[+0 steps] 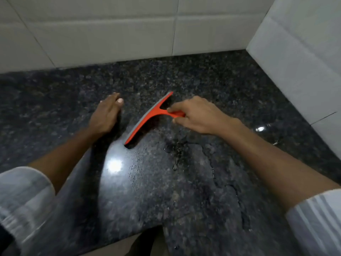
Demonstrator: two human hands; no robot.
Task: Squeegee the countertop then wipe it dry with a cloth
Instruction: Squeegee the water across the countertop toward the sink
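Observation:
An orange squeegee [149, 117] with a grey blade lies slanted on the dark speckled granite countertop [193, 182]. My right hand [195, 115] grips its short handle from the right, fingers curled round it. My left hand [105, 113] rests flat on the counter just left of the blade, fingers straight. Patches and streaks of water [177, 152] lie on the stone below and right of the squeegee. No cloth is in view.
White tiled walls close the counter at the back [110, 37] and on the right [299, 52], forming a corner at the far right. The counter's front edge [129, 239] runs along the bottom. A lamp's reflection [114, 165] glares on the wet stone.

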